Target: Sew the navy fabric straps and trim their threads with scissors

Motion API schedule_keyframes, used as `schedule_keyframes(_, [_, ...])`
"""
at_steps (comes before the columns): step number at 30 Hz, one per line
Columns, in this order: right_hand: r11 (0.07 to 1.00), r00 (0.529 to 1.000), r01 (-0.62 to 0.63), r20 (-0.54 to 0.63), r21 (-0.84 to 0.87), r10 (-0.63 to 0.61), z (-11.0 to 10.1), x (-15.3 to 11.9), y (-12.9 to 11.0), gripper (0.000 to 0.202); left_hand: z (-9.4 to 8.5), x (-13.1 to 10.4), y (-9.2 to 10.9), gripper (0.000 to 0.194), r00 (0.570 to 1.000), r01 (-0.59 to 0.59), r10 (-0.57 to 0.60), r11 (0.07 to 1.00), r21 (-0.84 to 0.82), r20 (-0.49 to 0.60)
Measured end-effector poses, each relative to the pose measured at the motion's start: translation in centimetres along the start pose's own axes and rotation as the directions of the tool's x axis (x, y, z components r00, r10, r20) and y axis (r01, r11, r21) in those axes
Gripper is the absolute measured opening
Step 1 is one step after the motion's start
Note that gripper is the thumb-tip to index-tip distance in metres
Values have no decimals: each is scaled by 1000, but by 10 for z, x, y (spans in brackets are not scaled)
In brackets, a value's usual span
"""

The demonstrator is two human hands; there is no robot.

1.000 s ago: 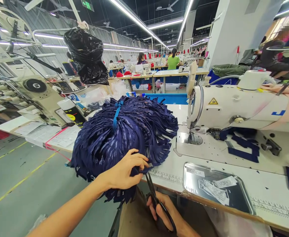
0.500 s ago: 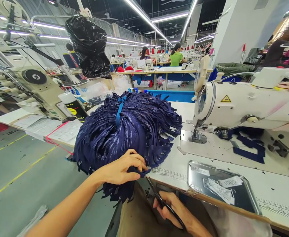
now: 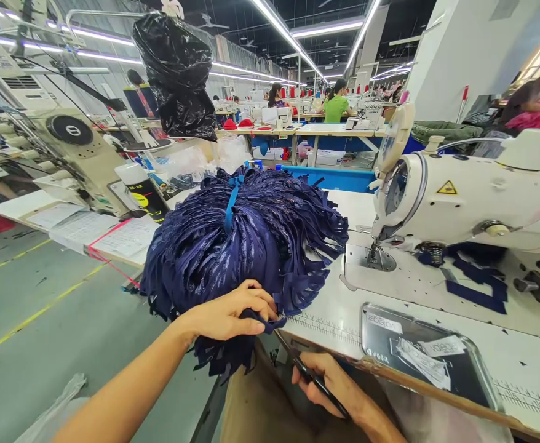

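A big bundle of navy blue zipper strips (image 3: 242, 240), tied with a blue band, lies on the left end of the white sewing table (image 3: 329, 307). My left hand (image 3: 233, 314) pinches one strip at the bundle's lower edge. Just below the table's front edge, my right hand (image 3: 329, 381) holds black scissors (image 3: 307, 369). Their blades point up toward the pinched strip.
A white sewing machine (image 3: 459, 197) stands on the right with navy pieces (image 3: 473, 286) under its arm. A metal tray (image 3: 427, 360) with paper labels lies near the front edge. A black bag (image 3: 178, 74) hangs above. Other workers sit at tables far behind.
The view has shifted slightly left and down. My right hand with the scissors moved a little right and lower; my left hand keeps its pinch on the strip.
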State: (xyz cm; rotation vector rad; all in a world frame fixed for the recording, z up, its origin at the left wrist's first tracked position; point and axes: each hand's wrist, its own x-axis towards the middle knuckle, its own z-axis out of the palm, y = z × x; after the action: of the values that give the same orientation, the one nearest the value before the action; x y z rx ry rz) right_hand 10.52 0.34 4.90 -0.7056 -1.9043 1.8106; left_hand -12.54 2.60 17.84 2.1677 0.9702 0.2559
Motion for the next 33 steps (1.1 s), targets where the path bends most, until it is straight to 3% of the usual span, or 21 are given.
schedule_keyframes(7, [999,999,-36,3,30,36,13,4,5,38,6,-17,0,3,999,49,-46,991,122,-20])
schedule_keyframes(11, [975,985,-162,78,150,151,34,13,14,45,8,-33,-5,5,994,105,-103,979,174,-23])
schedule_keyframes(14, [962,976,-209,104,174,193,53,19,21,47,-1,-50,-16,3,989,147,-148,974,174,-5])
schedule_keyframes(17, [981,982,-166,104,98,155,66,20,22,38,-18,-72,-33,5,968,247,-250,953,176,-5])
schedule_keyframes(21, [976,975,-190,93,-106,200,74,14,21,19,-32,-102,-43,9,897,441,-432,885,149,-91])
schedule_keyframes(24, [986,988,-106,99,-132,119,79,15,24,22,-23,-111,-27,2,896,439,-421,888,139,-139])
schedule_keyframes(28, [992,987,105,131,-62,-96,83,22,16,52,2,-106,9,16,911,380,-343,914,142,-228])
schedule_keyframes(31, [987,978,158,141,-22,-154,79,26,0,62,11,-98,28,27,928,335,-302,932,136,-219])
schedule_keyframes(33, [982,975,189,123,-4,-187,75,26,-10,63,15,-92,33,44,930,336,-305,932,138,-206])
